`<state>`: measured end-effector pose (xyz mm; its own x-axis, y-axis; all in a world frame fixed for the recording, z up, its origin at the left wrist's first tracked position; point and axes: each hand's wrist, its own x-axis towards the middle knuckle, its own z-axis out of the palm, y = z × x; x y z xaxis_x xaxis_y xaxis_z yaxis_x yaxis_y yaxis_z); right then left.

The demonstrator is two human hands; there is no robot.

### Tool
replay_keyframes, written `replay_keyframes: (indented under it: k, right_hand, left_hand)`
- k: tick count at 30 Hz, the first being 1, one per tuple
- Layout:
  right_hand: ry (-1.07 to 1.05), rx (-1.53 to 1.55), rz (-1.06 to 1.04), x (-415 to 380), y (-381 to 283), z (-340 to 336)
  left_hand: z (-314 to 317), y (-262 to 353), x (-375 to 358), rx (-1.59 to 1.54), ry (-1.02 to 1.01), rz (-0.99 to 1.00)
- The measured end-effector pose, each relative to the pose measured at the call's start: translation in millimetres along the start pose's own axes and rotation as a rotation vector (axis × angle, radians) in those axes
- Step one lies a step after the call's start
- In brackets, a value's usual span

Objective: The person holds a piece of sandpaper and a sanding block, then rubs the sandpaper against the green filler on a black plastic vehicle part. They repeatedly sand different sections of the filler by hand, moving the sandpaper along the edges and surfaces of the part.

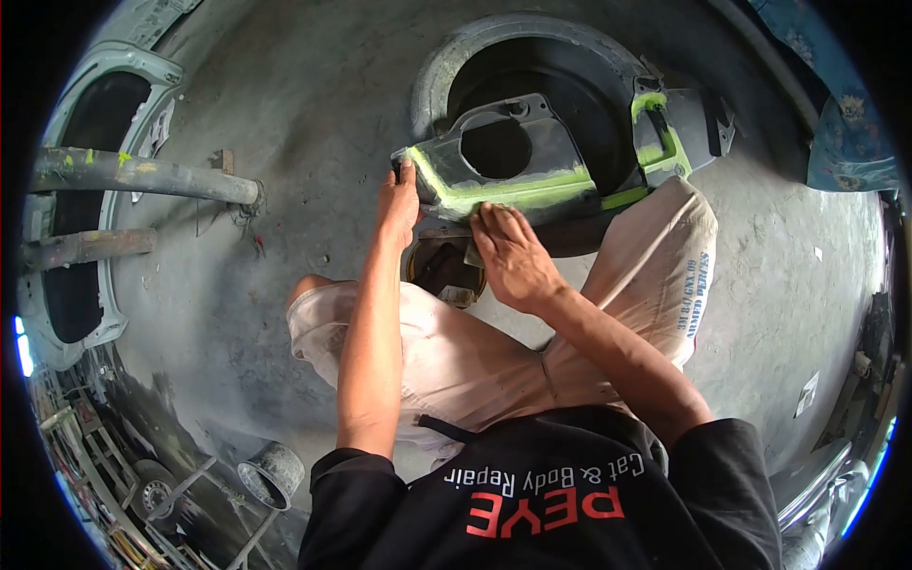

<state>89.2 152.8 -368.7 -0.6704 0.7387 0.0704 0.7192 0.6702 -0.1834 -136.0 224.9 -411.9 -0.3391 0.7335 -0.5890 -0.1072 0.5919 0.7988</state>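
- My trousers (475,347) fill the near side of the tire, legs spread; I judge I sit low like this so both hands reach the work.
- My right hand (518,258), at the tire's near side, is nearly flat, fingers together and pressed on the panel's near edge. A scrap (472,254) shows beside it; I cannot tell whether I hold it.
- My left hand (399,204), near-left of the tire, is closed on the panel's corner, thumb uppermost, probably to steady it against the other hand's push.
- A dark tub (482,285), as it seems, lies just on the tire's near side, between my legs.
- The panel (551,161), edged in green, lies over the tire's near part, one end by my right knee.
- The tire (432,76) lies flat on the floor (294,104), likely serving as a stand that lifts the panel to my hands.
- Well left of the tire, a pipe (142,174) points toward it.
- Farther left of the tire stands a car frame (166,68).
- Right of the tire hangs blue cloth (845,104).
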Motion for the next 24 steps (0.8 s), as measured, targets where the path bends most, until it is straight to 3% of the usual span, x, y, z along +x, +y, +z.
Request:
replay_keyframes:
  k: [3,24]
  right_hand:
    - [0.052,0.057,-0.089,0.7,5.9,-0.3]
    - [0.042,-0.118,0.022,-19.1,1.3,6.1]
  left_hand:
    - [-1.5,3.9,-3.9,0.015,-0.032,-0.016]
    - [0.5,9.1,-9.7,-0.001,-0.036,0.012]
